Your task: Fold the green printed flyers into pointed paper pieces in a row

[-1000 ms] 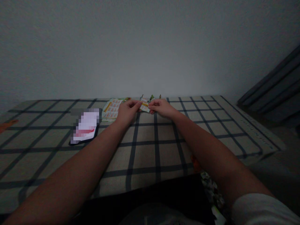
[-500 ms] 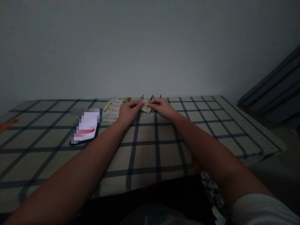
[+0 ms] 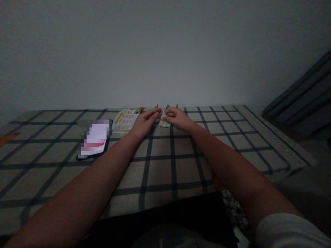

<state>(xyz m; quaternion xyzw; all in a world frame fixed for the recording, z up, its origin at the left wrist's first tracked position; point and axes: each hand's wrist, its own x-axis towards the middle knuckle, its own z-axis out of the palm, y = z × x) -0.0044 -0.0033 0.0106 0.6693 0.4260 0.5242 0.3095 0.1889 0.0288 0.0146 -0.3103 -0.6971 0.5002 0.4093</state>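
A small printed packet [image 3: 164, 123], white and yellow with a green edge, is pinched in my right hand [image 3: 179, 119] low over the checked cloth. My right fingers cover its upper part. My left hand [image 3: 143, 122] is just left of it, with fingers stretched out and the thumb a little apart; nothing shows in its grip. Beside my left wrist lies a larger sheet-like pack [image 3: 125, 120] with rows of printed boxes, partly hidden by that hand. Small green and brown tips [image 3: 168, 106] stick up behind my hands, too small to name.
A phone with a lit, blurred screen [image 3: 96, 137] lies left of my left forearm. The blue-checked tablecloth [image 3: 160, 172] reaches back to a plain wall [image 3: 165, 55]. An orange item [image 3: 9, 138] is at the far left. Dark folded fabric [image 3: 302, 96] hangs at the right.
My left fingers have come off the small packet and straightened. The packet has shifted slightly right and toward me in my right hand. The phone and larger pack stay put.
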